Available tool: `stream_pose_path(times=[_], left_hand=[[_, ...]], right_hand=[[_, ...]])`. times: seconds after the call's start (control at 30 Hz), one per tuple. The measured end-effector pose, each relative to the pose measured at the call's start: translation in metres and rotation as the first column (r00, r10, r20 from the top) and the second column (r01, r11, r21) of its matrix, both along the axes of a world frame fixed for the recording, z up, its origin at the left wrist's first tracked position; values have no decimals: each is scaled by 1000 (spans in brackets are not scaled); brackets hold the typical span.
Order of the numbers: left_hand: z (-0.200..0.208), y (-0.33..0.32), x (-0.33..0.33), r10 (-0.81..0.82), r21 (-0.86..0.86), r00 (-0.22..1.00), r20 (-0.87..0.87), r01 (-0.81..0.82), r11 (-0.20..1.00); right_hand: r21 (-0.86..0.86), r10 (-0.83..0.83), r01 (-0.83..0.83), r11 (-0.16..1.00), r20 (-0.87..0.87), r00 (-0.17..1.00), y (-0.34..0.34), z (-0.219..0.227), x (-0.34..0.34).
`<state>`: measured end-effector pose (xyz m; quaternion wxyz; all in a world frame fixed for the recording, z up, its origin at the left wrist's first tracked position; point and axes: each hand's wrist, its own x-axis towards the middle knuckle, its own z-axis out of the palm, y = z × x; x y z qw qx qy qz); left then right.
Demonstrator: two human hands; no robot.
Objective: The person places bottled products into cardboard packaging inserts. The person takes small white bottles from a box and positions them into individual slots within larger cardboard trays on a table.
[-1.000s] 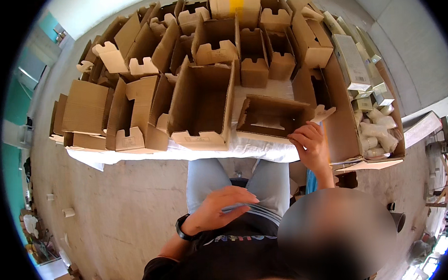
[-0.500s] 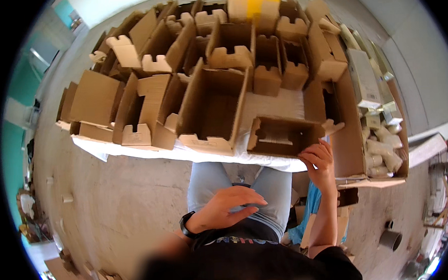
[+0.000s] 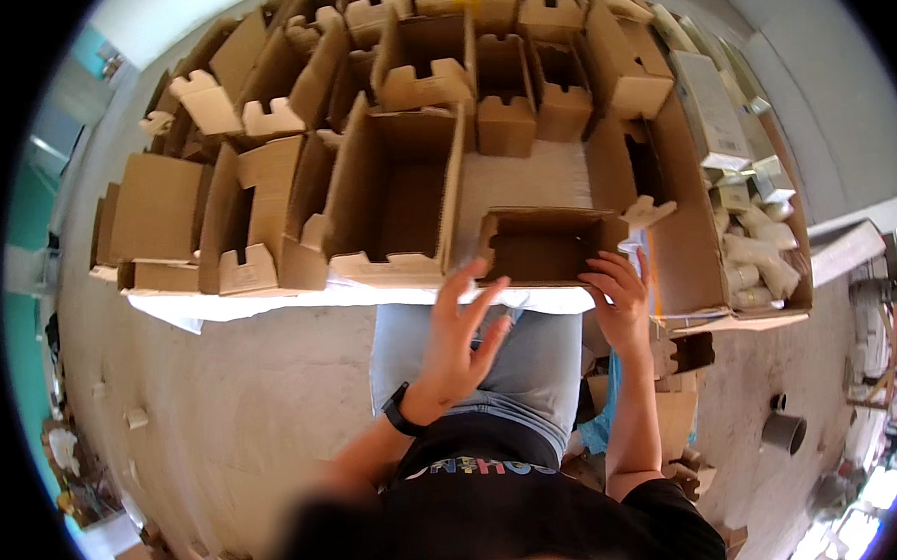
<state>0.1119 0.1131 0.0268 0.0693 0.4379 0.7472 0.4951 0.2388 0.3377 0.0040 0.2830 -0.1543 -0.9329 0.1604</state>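
Observation:
A small open cardboard box [image 3: 542,248] lies near the front edge of the table, right of the middle. My right hand [image 3: 619,288] rests at its right front corner, fingers spread along the rim. With fingers apart, my left hand [image 3: 461,334] reaches toward the box's left front corner; whether the fingertips touch it I cannot tell. A larger open-topped cardboard bin [image 3: 394,187] stands directly left of the small box.
Several cardboard bins with notched fronts, one a cardboard bin [image 3: 424,66], fill the back and left of the white-covered table [image 3: 524,177]. At the right, a long cardboard tray [image 3: 690,269] holds packets and pale boxes. A dark bucket [image 3: 783,433] stands on the floor.
My left hand has risen from my lap toward the small box, its fingers spreading. My right hand stays at the box's right corner. The whole view has shifted slightly.

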Motion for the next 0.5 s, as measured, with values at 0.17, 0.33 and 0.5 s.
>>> stream_pose_path(times=[0.17, 0.33, 0.5], left_hand=[[-16, 10, 3, 41, -66, 996, -83, -46, 997], [-23, 13, 7, 26, -58, 998, 56, -22, 998], [-16, 14, 7, 22, -17, 990, 136, -19, 1000]], right_hand=[[7, -56, 56, 998, 35, 998, -8, -6, 9], [-68, -53, 52, 996, -20, 998, -12, -13, 11], [-234, -141, 117, 965, -92, 986, -13, -17, 12]])
